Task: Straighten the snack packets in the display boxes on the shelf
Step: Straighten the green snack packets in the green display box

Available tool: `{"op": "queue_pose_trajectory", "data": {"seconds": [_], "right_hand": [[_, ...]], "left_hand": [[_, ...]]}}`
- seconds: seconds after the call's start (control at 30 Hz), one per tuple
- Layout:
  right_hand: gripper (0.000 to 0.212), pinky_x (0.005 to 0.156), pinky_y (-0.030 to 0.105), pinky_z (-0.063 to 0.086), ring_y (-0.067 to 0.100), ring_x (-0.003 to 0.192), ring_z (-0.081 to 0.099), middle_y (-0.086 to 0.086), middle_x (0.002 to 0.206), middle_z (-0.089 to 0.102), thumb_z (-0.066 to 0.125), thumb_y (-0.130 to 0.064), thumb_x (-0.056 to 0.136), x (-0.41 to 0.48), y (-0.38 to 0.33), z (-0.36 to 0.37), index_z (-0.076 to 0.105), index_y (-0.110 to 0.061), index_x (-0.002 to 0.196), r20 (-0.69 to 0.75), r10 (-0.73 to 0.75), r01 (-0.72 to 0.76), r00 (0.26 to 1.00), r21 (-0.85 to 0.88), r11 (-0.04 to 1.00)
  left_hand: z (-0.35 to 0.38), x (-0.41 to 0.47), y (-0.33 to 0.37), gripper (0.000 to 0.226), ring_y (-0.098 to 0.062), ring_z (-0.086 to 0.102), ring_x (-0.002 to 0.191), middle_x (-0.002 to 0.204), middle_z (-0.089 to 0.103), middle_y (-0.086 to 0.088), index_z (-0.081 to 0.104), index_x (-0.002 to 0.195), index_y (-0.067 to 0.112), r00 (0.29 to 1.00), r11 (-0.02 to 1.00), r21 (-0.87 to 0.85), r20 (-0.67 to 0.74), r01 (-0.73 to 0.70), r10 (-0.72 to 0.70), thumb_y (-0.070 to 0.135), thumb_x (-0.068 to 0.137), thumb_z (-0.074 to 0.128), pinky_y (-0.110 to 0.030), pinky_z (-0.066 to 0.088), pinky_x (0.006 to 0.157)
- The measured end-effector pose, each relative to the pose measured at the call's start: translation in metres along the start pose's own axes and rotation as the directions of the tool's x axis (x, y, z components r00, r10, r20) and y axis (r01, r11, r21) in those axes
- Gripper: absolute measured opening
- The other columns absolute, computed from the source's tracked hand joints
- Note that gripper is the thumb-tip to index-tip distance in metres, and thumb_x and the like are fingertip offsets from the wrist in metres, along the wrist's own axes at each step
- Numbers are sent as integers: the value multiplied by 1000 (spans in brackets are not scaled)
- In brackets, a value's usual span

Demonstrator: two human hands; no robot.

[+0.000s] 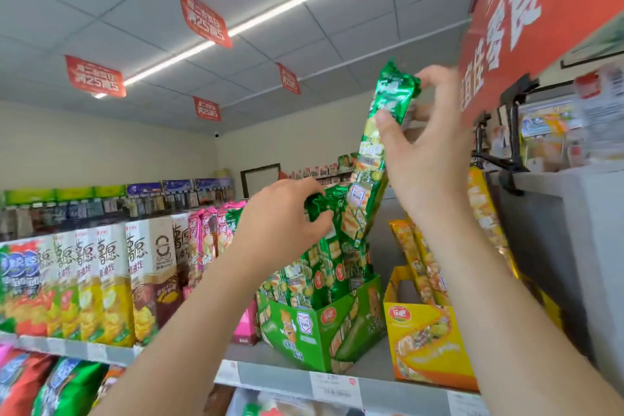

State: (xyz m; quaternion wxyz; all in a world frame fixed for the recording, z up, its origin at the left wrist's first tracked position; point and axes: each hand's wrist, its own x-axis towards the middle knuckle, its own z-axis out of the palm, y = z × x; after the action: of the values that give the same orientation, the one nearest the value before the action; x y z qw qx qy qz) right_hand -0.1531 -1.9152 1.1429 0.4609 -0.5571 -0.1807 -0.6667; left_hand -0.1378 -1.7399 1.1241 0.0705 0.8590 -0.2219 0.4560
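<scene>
- Far left, big chip bags (84, 280) stand in rows on a neighbouring shelf, and pink packets (209, 233) lean beside them; none of this is being handled
- The left hand (280, 213) reaches in from below, its grip closed in a pinch on the crimped tops of the green packets (324, 267) that stand bunched and leaning in the green display box (320, 331)
- That box sits on the shelf (371, 361) turned at an angle, one corner towards the front edge
- One long green packet (374, 162) is raised well above the others and tilts to the right; its lower end is hidden among the rest, so I cannot tell whether it is in the box
- The right hand (425, 152) holds this packet near its top, grip clamped with the thumb on the front face and the fingers behind and on the top seal
- These packets look light, thin and crinkly, with a slick foil skin and brittle snacks inside; I judge the flat sealed ends the safest hold, pinched lightly, not squeezed at the middle
- Just right, a yellow display box (425, 341) holds a few yellow packets (415, 260) that slant back against its rear, likely next to set upright
- Above it hangs a red sign (540, 10)
</scene>
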Motion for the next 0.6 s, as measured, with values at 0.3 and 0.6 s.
{"op": "queue_pose_trajectory", "data": {"seconds": [0.3,0.6], "right_hand": [[20,63,32,44,21,81,58,-1,90,61,66,-32,89,-41,34,34,49,-28,100,432,186,-89,882,-236,968],[36,77,39,56,18,76,72,1,79,73,43,-39,101,-28,35,18,71,-20,90,690,358,-296,630,-213,931]], "left_hand": [[5,-4,-5,45,-16,59,87,106,66,4,53,128,30,1000,990,-139,-19,-1,-2,31,84,64,-34,51,78],[3,8,-2,35,-1,49,67,93,71,10,62,120,44,998,997,-46,36,-57,59,53,86,56,-30,51,72]]}}
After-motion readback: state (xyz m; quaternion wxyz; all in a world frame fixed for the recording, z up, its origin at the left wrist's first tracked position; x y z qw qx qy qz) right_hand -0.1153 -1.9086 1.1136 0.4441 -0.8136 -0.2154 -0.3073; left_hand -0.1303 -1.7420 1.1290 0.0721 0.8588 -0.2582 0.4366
